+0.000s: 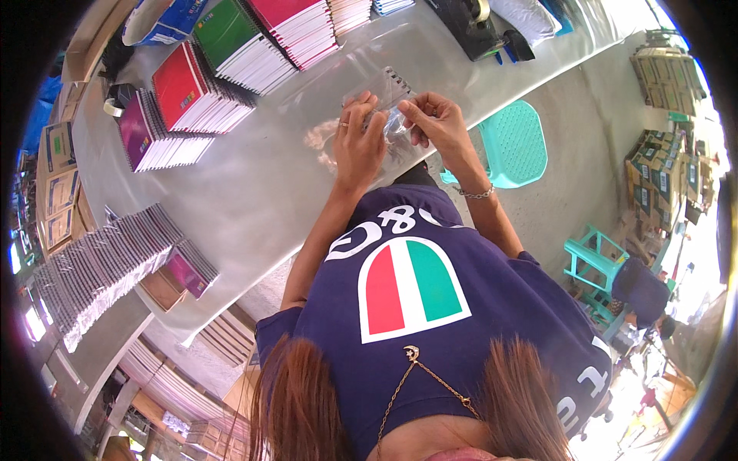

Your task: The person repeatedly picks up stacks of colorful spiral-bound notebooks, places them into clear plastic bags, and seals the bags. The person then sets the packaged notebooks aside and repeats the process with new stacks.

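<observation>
Close to the table's near edge, both hands are at a piece of clear plastic film (397,132). A short black spiral binding (397,81) shows just beyond the fingers, and whether it lies inside the film cannot be made out. My left hand (361,142), with a ring on it, bends its fingers over the film's left part. My right hand (440,127) pinches the film's right edge between thumb and fingers. Stacks of spiral notebooks stand to the left and beyond: purple (142,132), red (178,91), green (229,38) and pink-red (288,14).
The grey table (254,177) carries a black tape dispenser (473,31) at the far right. A long row of notebooks (115,257) stands at the left. A turquoise stool (513,144) is beside the table. Cartons (665,81) are piled on the right.
</observation>
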Demonstrator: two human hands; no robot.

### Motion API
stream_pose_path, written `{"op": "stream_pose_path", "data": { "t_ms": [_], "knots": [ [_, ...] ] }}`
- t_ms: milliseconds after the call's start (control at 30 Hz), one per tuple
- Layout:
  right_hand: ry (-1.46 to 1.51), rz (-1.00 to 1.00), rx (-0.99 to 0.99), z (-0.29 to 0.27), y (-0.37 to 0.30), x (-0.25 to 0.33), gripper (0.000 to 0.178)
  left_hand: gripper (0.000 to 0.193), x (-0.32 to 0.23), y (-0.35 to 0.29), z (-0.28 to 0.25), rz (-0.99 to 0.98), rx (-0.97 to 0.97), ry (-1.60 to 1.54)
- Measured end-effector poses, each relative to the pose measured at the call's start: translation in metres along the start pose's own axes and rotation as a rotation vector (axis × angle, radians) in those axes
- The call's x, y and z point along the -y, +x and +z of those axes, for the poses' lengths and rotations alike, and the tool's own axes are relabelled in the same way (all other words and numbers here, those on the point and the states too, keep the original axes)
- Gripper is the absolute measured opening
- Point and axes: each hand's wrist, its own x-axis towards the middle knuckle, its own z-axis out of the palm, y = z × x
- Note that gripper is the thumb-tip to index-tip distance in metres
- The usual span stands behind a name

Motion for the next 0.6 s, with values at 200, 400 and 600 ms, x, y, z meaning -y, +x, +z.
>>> {"op": "stream_pose_path", "data": {
  "t_ms": [200, 400, 600],
  "knots": [
    [-0.052, -0.008, -0.078, 0.016, 0.007, -0.005, 0.026, 0.021, 0.004, -0.002, -0.001, 0.030, 0.018, -0.014],
    [-0.049, -0.001, -0.068, 0.015, 0.015, -0.012, 0.026, 0.037, 0.005, -0.003, -0.002, -0.059, 0.058, -0.133],
    [0.033, -0.022, -0.048, 0.010, 0.021, -0.028, 0.029, 0.073, -0.017, 0.010, -0.024, -0.108, 0.350, 0.271]
  ]
}}
